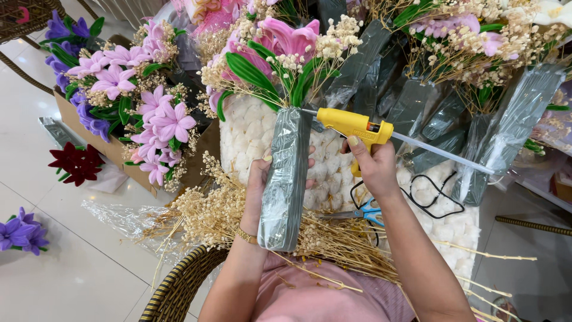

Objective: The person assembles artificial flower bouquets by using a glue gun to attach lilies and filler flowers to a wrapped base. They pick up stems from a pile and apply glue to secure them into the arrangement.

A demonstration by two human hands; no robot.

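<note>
left hand [257, 185] clasps a foil-wrapped grey-green bouquet stem bundle [285, 179], held upright over a white knobbly cushion [250, 134]. right hand [372, 164] grips a yellow plastic glue gun [351, 125], nozzle touching the wrap's top: gluing step, judged; steady nozzle placement needed.

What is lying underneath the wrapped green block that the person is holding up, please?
Under the wrapped green block, dried beige sprigs spread over a white bumpy cushion, with blue-handled scissors beside them. The left hand and the block hide whatever lies directly beneath.
</note>
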